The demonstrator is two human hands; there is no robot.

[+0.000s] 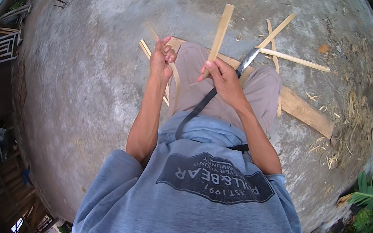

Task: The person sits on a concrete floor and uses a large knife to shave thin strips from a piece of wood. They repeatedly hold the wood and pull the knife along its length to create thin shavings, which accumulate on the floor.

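Note:
My left hand point(162, 59) is closed round a thin pale wooden strip point(175, 79), its lower end curving down over my left thigh. In my right hand point(224, 79), pinched between thumb and fingers, a wider flat wooden strip point(221, 31) points up and away from me. Just beyond that hand, by my right knee, lies a knife blade point(248, 60). Its grip is hidden behind the right hand. A dark narrow band point(195, 111) runs from below this hand to my waist; whether it joins the knife I cannot tell.
A wooden plank point(305, 111) lies across the concrete floor point(80, 80) under my legs. Several pale strips point(298, 60) cross beyond my right knee, and others point(144, 48) lie by my left knee. Shavings point(333, 161) litter the right side; green plants point(367, 208) edge it.

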